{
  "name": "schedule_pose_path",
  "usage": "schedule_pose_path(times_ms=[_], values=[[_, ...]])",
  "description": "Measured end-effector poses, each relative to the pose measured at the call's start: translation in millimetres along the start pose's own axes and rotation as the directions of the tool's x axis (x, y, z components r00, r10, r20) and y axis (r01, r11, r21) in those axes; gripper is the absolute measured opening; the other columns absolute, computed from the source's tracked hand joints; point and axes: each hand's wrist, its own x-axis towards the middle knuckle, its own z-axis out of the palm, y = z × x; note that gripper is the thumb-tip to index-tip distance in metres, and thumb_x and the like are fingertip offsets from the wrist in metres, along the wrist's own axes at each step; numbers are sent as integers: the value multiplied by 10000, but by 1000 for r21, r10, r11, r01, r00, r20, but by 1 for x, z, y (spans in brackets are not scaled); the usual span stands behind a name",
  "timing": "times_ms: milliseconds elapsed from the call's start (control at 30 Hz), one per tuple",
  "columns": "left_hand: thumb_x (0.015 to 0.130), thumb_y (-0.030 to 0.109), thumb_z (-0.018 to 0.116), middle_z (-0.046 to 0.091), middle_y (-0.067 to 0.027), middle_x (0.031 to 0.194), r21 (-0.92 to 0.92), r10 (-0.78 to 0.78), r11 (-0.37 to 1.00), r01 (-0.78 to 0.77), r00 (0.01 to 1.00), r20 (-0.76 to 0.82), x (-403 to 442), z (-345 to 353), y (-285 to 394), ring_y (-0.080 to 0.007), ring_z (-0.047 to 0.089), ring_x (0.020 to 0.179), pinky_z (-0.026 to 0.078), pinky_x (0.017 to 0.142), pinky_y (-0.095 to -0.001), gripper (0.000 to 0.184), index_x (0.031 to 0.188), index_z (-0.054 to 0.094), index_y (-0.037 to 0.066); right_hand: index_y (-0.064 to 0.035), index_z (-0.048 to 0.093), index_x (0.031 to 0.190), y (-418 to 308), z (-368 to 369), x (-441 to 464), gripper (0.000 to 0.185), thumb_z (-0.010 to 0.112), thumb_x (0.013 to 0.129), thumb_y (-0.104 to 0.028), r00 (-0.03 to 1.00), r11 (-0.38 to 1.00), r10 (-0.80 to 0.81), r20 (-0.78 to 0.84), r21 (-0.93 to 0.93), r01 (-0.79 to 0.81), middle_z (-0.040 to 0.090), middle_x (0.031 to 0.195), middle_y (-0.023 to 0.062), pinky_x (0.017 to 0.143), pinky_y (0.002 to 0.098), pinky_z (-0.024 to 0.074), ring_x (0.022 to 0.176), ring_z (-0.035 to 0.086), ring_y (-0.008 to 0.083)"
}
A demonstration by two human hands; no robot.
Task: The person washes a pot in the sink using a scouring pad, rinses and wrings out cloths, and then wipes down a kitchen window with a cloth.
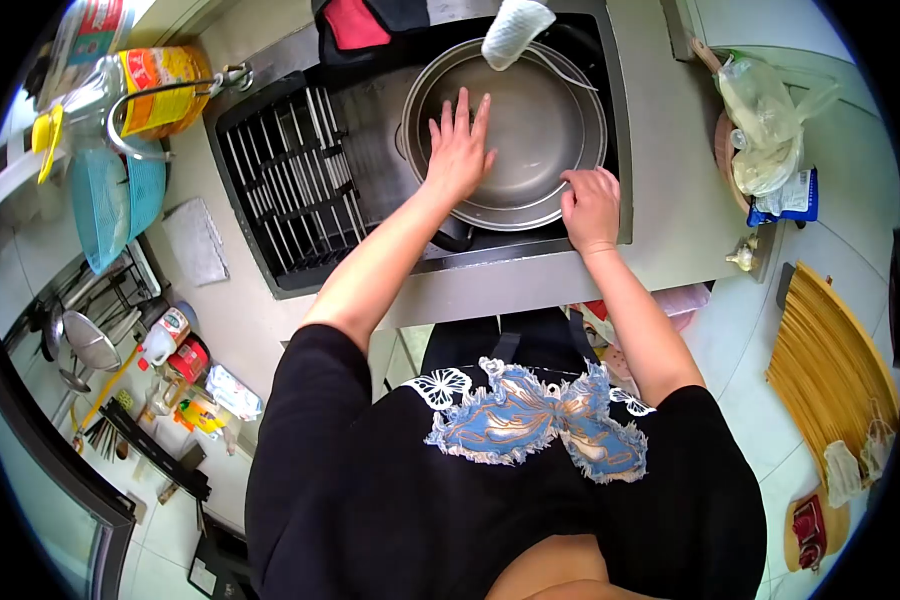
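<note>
A round stainless steel basin [545, 150] sits in the sink, its wide rim facing up. Over its left part my left hand [457, 155] is open, fingers spread; whether it touches the metal inside I cannot tell. My right hand [591, 207] is at the near right rim, its fingers curled over the edge. A white textured thing [517, 32], perhaps a cloth cover, hangs over the basin's far side. A dark handle [454, 237] shows below the basin's near left side.
A black drying rack [290, 180] spans the sink's left part. An oil bottle [165, 90], a blue basket [115, 200] and a grey cloth [196, 242] lie further left. Plastic bags [765, 120] stand at the right. A red and black cloth [358, 24] lies behind the sink.
</note>
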Motion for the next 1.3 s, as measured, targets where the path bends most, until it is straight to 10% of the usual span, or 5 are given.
schedule_pose_path(times_ms=[400,767,1000,1133,1300], values=[[952,187,452,524,-195,1360,529,84,835,-152,985,150,45,121,-40,-346,505,1270,548,879,-435,364,1257,594,47,-84,615,795,5,-7,-1,31,622,768,-95,998,998,52,28,28,-52,609,830,56,1044,412,408,935,588,235],[937,215,556,646,-198,1144,-185,70,983,-12,948,309,25,74,-17,-322,634,1050,534,858,-401,421,1296,542,-6,-91,650,791,7,-4,-4,41,632,775,-125,999,999,35,36,-22,-34,626,822,48,1055,402,403,942,598,224],[1011,251,558,610,-71,1245,-840,-35,-83,535,841,539,1,-36,-15,-173,599,1117,481,973,-354,456,1383,465,5,-96,663,796,5,-2,-3,42,633,782,-121,999,999,43,4,33,-43,646,830,50,1057,402,399,949,604,218],[970,285,587,572,-252,1296,-401,-289,879,256,957,-23,3,4,-64,-358,568,1190,465,991,-421,592,1416,405,-60,-95,666,797,3,0,-1,44,631,783,-118,998,999,51,29,10,-52,648,833,53,1059,400,396,952,604,219],[860,342,696,283,-293,1514,-41,-302,952,304,951,60,16,66,-9,-491,348,1343,427,1024,-566,854,1506,263,-9,-91,658,796,3,-2,-2,42,629,785,-120,996,998,61,61,-20,-60,638,825,52,1057,400,395,949,602,224]])
